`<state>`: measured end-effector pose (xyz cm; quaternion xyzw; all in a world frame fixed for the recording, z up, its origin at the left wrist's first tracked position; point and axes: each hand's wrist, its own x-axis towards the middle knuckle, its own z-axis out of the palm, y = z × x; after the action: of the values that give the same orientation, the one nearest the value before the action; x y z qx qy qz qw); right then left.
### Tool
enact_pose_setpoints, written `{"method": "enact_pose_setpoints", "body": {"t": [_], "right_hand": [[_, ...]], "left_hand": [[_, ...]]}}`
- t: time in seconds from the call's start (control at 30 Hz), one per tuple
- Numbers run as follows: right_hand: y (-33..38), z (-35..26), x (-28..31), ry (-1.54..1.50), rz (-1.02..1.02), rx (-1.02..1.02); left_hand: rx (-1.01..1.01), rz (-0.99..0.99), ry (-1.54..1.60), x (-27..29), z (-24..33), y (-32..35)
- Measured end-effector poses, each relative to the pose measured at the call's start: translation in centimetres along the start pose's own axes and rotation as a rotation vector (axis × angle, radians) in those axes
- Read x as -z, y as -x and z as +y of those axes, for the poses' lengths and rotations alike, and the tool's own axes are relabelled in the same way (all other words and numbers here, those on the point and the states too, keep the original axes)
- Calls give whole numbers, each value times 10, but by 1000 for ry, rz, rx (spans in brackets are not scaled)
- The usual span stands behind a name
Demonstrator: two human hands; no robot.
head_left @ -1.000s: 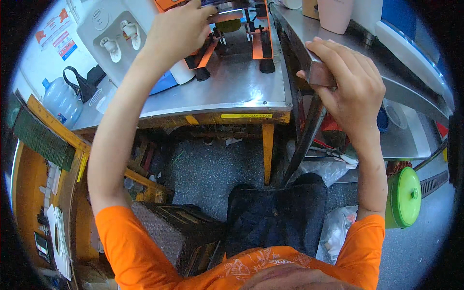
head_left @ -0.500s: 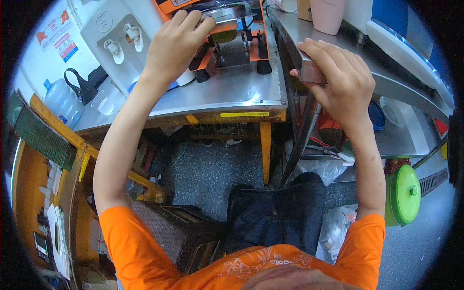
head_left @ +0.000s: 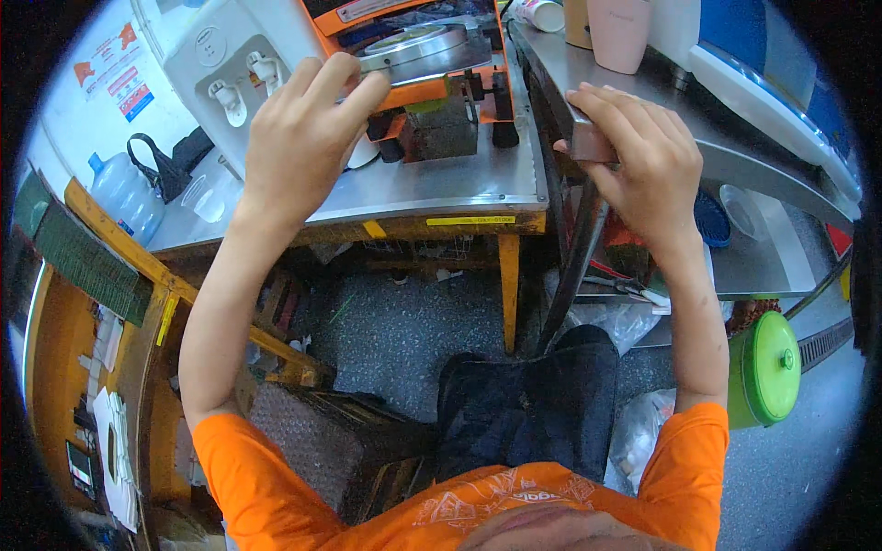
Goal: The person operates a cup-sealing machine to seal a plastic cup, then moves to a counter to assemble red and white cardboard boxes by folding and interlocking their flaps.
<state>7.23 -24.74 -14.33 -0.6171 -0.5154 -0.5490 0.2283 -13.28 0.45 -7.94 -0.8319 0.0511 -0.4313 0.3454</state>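
Note:
My left hand (head_left: 303, 138) is held over the front of an orange benchtop machine (head_left: 418, 55), fingers apart, its fingertips at the machine's orange front edge and round metal plate (head_left: 418, 41). It holds nothing. The machine stands on a steel-topped wooden table (head_left: 432, 188). My right hand (head_left: 638, 165) is closed around the near corner of a stainless steel counter (head_left: 735, 156) on the right, fingers on top and thumb on its side edge.
A white water dispenser (head_left: 225, 55) and a clear water bottle (head_left: 124, 193) stand at the left. A pink cup (head_left: 620, 32) sits on the counter. A green-lidded container (head_left: 767, 367), plastic bags (head_left: 620, 317), a woven box (head_left: 322, 441) and a wooden frame (head_left: 138, 275) surround my legs.
My left hand has drawn back from deep in the machine to its front edge. My right hand stays on the counter corner.

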Motion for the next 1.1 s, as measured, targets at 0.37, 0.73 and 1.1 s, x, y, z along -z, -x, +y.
{"method": "enact_pose_setpoints", "body": {"t": [0.37, 0.73, 1.1], "right_hand": [[3, -81, -30, -755, 31, -62], [-44, -51, -125, -499, 208, -504], [-64, -54, -122, -1040, 497, -667]], "left_hand": [[182, 264, 97, -17, 17, 12], [486, 452, 476, 3, 51, 62], [612, 589, 630, 54, 39, 90]]}}
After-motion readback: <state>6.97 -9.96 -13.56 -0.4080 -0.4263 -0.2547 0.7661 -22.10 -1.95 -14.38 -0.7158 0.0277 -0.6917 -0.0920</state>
